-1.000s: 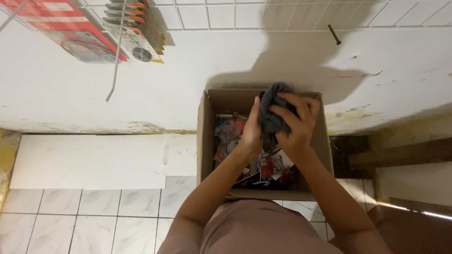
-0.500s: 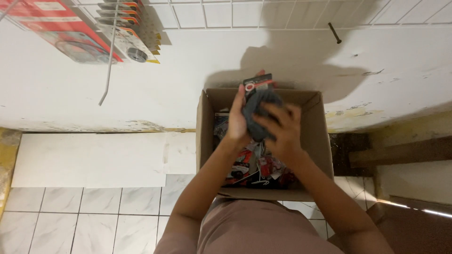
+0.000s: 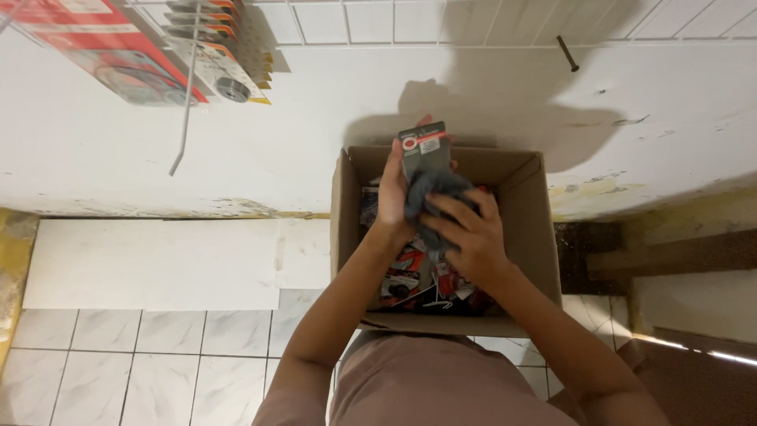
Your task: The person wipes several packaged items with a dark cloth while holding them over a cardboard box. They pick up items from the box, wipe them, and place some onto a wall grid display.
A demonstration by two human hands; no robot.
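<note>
Left hand [image 3: 392,197]: raised over the far half of the cardboard box [image 3: 544,237], fingers closed around the left edge of a carded packet [image 3: 423,150]; thumb side toward the camera, fingertips showing past the packet's top edge.

Carded packet: dark backing card with a red-and-white label patch at top, held upright above the box's far wall, lower part covered by grey cloth.

Right hand [image 3: 464,237]: just below and right of the left, fingers curled and clamped on a grey cloth [image 3: 430,193], pressing it against the lower part of the packet.

Grey cloth: bunched, dark grey, between both hands, touching the packet, hanging over the box interior.

Cardboard box: brown, open-topped, flaps out of sight, standing on the tiled floor [image 3: 158,363] against the base of the white wall [image 3: 315,102]; near wall just in front of the person's body.

Box contents [image 3: 410,276]: loose heap of small red, white and black packaged items, partly hidden by the forearms; individual kinds not discernible.

Wall, upper left: hanging display of red carded packages [image 3: 110,47] and a row of orange-edged carded items [image 3: 225,47]; thin grey rod [image 3: 185,102] hanging beside them.

Wall, upper right: dark peg [image 3: 569,54] projecting from the tiles.

Floor, left of box: pale flat slab [image 3: 158,264] along the wall's base.
</note>
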